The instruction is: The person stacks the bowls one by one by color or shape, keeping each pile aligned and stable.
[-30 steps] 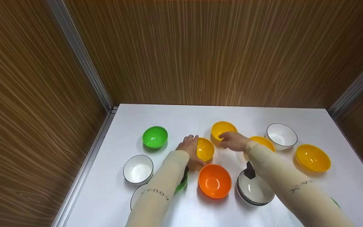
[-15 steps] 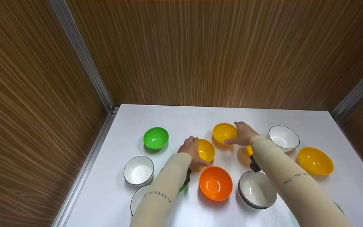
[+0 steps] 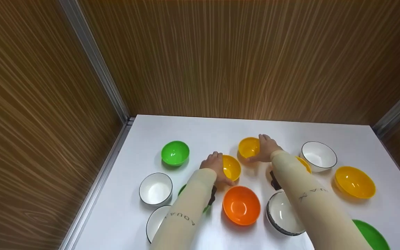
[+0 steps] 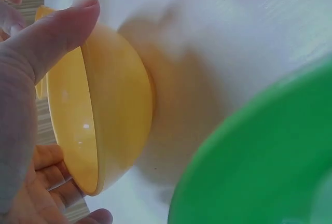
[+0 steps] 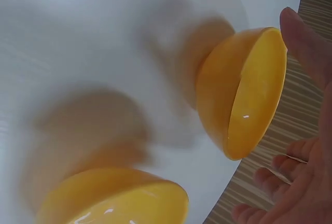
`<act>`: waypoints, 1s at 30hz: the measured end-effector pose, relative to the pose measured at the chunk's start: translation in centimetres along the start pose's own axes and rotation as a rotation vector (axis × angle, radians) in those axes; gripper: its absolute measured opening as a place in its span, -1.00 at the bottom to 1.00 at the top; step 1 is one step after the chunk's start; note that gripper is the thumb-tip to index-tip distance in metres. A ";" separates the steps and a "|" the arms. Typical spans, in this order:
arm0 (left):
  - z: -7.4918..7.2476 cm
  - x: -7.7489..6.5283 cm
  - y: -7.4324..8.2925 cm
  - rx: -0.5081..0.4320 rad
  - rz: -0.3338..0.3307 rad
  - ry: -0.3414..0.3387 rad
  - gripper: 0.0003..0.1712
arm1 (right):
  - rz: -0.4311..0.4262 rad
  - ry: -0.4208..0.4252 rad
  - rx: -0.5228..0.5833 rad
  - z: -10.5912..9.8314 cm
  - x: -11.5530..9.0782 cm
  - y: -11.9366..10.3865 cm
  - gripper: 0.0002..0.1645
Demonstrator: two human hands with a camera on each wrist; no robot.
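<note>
My left hand [image 3: 217, 167] spans a small yellow bowl [image 3: 231, 168] from its left side. In the left wrist view the thumb lies across one end of this bowl's rim [image 4: 93, 120], and the fingertips bear on the opposite end. Just beyond it, to the right, stands a second yellow bowl [image 3: 248, 148]. Beside that one is my right hand [image 3: 266, 150], thumb and fingers spread apart. The right wrist view has its thumb tip right at the rim of the second bowl [image 5: 220, 86], while the other fingers stay away from the wall.
An orange bowl [image 3: 241, 205] stands nearest in front. Stacked white bowls [image 3: 284, 215] and a yellow bowl [image 3: 305, 164] lie partly under the right arm. A green bowl [image 3: 175, 153] and white bowl [image 3: 156, 188] are at left; another white [image 3: 319, 155] and yellow bowl [image 3: 355, 182] at right.
My right hand has gone from in front of the second yellow bowl round to its right side, its fingers spreading. My left hand keeps its place at the first yellow bowl.
</note>
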State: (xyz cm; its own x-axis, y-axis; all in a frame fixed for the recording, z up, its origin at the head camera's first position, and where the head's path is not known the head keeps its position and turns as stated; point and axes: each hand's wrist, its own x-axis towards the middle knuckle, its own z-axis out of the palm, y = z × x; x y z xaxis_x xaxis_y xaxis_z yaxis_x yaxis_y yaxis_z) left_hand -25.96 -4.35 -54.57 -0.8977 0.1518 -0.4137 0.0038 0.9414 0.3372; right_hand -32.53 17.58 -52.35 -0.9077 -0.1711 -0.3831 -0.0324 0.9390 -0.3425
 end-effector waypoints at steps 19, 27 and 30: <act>0.9 -0.3 0.8 0.025 0.023 0.011 0.46 | 0.029 -0.047 -0.005 1.4 0.3 1.2 0.48; 1.2 -0.1 0.5 0.028 0.043 0.011 0.46 | 0.011 -0.013 -0.027 1.7 -0.1 1.4 0.41; 1.2 0.1 0.4 0.032 0.045 0.019 0.45 | 0.002 -0.004 -0.049 1.7 -0.3 1.2 0.40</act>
State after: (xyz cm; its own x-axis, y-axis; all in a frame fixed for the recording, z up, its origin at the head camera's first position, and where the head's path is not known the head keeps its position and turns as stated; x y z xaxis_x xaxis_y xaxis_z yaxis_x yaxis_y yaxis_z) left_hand -25.53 -3.59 -55.46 -0.9044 0.1891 -0.3825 0.0586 0.9430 0.3275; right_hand -31.59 18.20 -54.14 -0.9063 -0.1707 -0.3867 -0.0517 0.9528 -0.2993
